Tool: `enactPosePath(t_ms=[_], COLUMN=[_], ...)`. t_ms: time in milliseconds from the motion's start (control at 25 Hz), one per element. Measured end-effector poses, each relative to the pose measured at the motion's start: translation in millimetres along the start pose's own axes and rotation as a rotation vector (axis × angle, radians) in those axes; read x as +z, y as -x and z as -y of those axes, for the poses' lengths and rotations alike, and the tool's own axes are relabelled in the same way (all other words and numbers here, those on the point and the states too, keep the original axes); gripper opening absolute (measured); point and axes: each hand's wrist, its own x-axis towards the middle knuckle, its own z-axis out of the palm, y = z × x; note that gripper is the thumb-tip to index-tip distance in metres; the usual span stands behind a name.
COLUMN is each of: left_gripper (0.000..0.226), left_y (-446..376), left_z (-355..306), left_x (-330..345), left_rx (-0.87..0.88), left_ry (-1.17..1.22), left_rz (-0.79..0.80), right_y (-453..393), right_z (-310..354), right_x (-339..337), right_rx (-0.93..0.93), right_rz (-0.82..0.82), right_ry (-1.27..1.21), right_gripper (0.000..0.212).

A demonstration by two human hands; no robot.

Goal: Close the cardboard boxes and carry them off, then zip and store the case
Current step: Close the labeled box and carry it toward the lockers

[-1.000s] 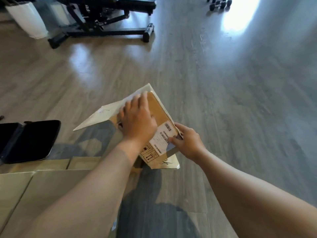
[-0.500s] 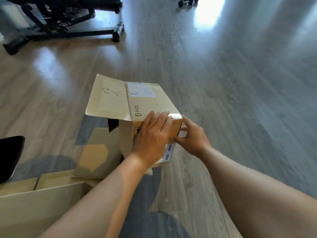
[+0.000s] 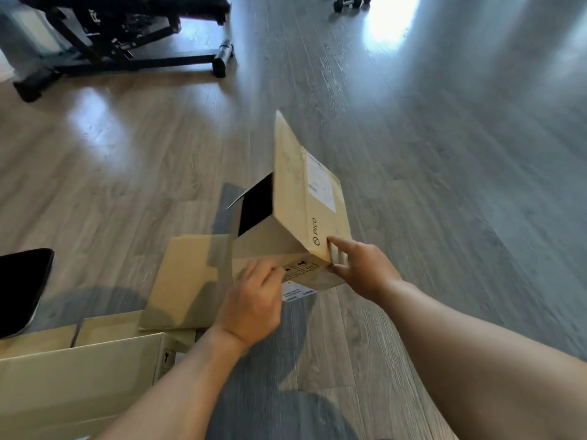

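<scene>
Small box tipped on floor, flaps open, dark inside showing. Right hand pinches near corner, left hand at near face, fingers curled, hold unclear. Second box open near left. Case unstored, zip unclear. Nothing closed yet.

Black exercise bench frame stands at the floor's far-left corner; dumbbells lie at the far edge.

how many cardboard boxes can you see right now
2. The small box is tilted up between both hands at centre; the large box sits open at lower left, partly out of frame. Others may be hidden.
</scene>
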Motion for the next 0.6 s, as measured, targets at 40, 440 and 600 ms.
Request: enactPosePath(t_ms=[40,440,600], left_gripper=[0.027,0.065,0.061], left_y=[4.6,6.3,-3.8], left_z=[6.4,35.2,31.0], left_x=[-2.0,12.0,13.2], left_rx=[-0.099,-0.574,-0.561], left_ry=[-0.024,-0.136,-0.119], left_rz=[-0.001,0.381,0.415], right_y=[0.0,6.1,9.4], right_z=[1.7,-1.7,-4.9], right_x=[1.4,2.0,-9.5], right_rx=[0.006,0.032,0.080], right_rz=[-0.004,0.005,-0.069], right_ry=[-0.005,-0.035,-0.122], right_gripper=[0.070,0.084,0.074])
